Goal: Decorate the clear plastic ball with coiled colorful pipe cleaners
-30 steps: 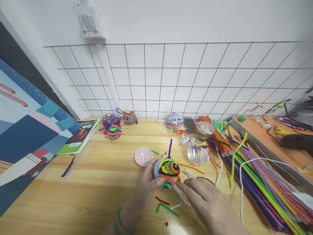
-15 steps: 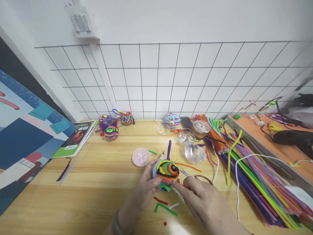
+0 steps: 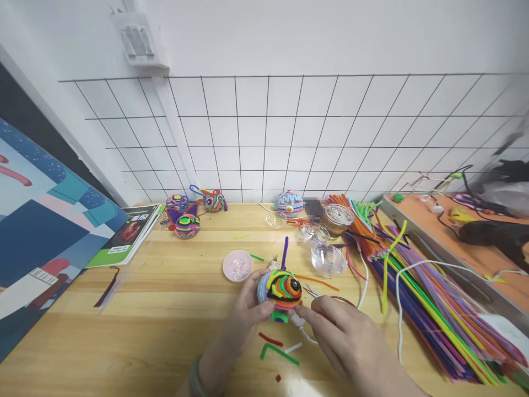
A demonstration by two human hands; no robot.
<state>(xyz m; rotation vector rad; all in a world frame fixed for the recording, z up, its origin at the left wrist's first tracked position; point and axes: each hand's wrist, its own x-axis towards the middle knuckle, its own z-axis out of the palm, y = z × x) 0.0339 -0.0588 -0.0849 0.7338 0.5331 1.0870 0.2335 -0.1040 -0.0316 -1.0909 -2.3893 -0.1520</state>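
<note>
My left hand is closed around a fish-shaped ball covered in coloured pipe cleaners, with a black eye on its right side. A green and blue loop sticks out at its underside. My right hand has its index fingertip against the lower right of the ball, on the end of a pink pipe cleaner. Its other fingers are curled, and the thumb is mostly hidden. Just behind the right hand are scissors with reddish handles, partly covered by it. A purple pipe cleaner stands up behind the ball.
A pink dish of small beads lies behind my left hand. Clear plastic half-shells, a bundle of pipe cleaners and a white cable lie to the right. Green offcuts are in front; finished fish stand at the back left.
The ball has tilted slightly in my left hand, its green and blue loop showing differently. My right fingertip stays against it, and the right hand has turned a little, covering more of the scissors.
</note>
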